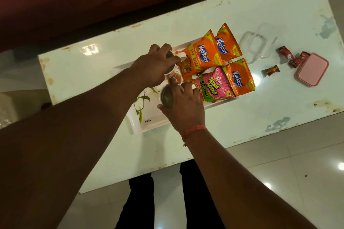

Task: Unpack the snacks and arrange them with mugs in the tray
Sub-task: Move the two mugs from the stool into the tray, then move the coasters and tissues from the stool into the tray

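Two mugs, centre frame, over tray (pixel 149 125) left of packets (pixel 216 65). Far mug (pixel 170 55) is clasped by left hand (pixel 154 67); near mug (pixel 167 96) by right hand (pixel 183 109). Judged rigid, breakable, smooth-sided; best taken around the body. Packets judged light, crushable.

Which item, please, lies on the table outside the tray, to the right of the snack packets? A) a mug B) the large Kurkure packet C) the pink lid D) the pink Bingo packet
C: the pink lid rests on the bare table, clear of the tray holding the packets.
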The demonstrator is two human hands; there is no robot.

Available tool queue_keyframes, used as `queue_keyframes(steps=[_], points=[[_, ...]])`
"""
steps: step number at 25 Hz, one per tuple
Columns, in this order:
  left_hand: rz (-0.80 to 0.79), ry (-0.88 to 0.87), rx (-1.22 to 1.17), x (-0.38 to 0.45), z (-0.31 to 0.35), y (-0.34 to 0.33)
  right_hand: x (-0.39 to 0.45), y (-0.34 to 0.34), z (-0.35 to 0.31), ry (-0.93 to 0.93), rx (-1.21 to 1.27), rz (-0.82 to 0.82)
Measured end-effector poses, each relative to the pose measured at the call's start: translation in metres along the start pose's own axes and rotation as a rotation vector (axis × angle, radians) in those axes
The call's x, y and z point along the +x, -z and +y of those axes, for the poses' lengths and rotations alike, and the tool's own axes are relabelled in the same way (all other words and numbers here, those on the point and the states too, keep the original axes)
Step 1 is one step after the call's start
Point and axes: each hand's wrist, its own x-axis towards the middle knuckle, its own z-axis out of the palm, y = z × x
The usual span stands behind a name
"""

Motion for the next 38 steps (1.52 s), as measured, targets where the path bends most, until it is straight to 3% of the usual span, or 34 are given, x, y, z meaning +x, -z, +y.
queue_keyframes(steps=[10, 16, 21, 27, 31, 35, 38], points=[[0.005, -0.035, 0.012, 0.002, -0.003, -0.004, -0.002, 0.008, 0.002, 0.013, -0.079, -0.019], [0.077, -0.087, -0.052, -0.026, -0.022, 0.000, -0.015, 0.027, -0.002, -0.013, -0.141, 0.084], [0.173, 0.120, -0.104, -0.088, -0.066, -0.012, -0.020, 0.021, -0.058, 0.108, -0.178, 0.053], [0.061, 0.356, -0.097, -0.192, -0.143, -0.039, -0.036, -0.031, -0.157, 0.235, -0.105, -0.113], [0.035, 0.536, -0.101, -0.303, -0.214, -0.059, -0.065, -0.088, -0.256, 0.365, -0.105, -0.242], [0.063, 0.687, -0.218, -0.397, -0.264, -0.080, -0.094, -0.139, -0.342, 0.466, -0.052, -0.324], [0.181, 0.874, -0.536, -0.452, -0.282, -0.104, -0.112, -0.171, -0.389, 0.476, 0.028, -0.417]])
